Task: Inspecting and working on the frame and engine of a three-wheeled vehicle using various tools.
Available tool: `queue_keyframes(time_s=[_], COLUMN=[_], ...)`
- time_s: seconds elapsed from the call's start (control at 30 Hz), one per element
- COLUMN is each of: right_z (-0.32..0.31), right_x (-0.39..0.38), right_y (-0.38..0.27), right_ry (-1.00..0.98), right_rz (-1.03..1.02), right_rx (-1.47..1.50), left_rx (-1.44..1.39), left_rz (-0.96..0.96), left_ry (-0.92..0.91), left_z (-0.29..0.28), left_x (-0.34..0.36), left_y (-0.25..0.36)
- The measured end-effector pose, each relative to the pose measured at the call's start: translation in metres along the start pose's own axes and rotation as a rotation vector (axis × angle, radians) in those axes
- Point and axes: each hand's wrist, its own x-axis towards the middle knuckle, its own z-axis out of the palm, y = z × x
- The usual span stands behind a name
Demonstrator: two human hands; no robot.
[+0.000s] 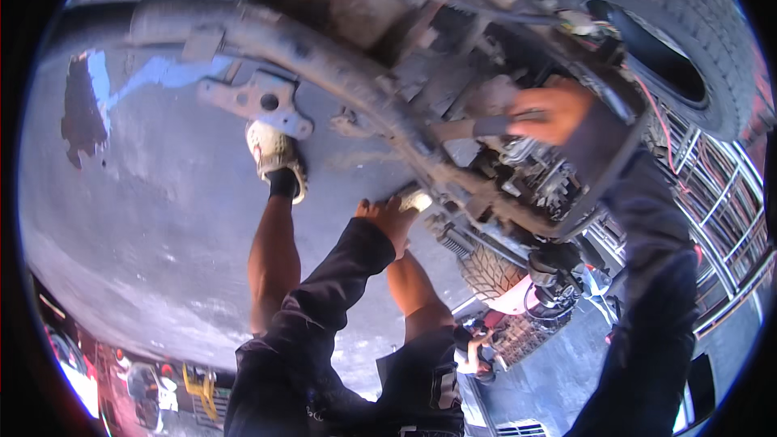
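My right hand (pixel 550 111), blurred by motion, is closed around the dark handle of a flat-bladed scraper (pixel 455 130). Its brownish blade points left and lies over the dirty vehicle frame rail (pixel 356 81); whether it touches the metal I cannot tell. Below the rail, my left hand (pixel 388 220) rests by my right shin, fingers apart and nothing seen in them. A metal bracket with holes (pixel 263 102) sticks out from the rail, above my left shoe (pixel 275 150). Greasy mechanical parts (pixel 542 178) lie under my right forearm.
A large tyre (pixel 688 24) stands at the upper right, beside a metal rack (pixel 712 210). Loose wires (pixel 660 113) hang near my right arm. Another tyre (pixel 490 273) and a coil spring (pixel 452 240) sit below the rail. Another person (pixel 473 348) is at the lower middle.
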Motion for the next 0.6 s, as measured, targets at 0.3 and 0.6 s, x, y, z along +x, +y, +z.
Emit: queue_keyframes(time_s=[0.3, 0.6], right_z=[0.001, -0.037], right_x=[0.015, -0.120], right_y=[-0.013, 0.046], right_ry=[-0.208, 0.091], right_rz=[0.037, 0.043], right_rx=[0.045, 0.274], left_rx=[-0.071, -0.055], left_rz=[-0.003, -0.027], left_ry=[0.017, 0.037], left_z=[-0.014, -0.015], left_x=[-0.006, -0.008], left_y=[0.004, 0.016])
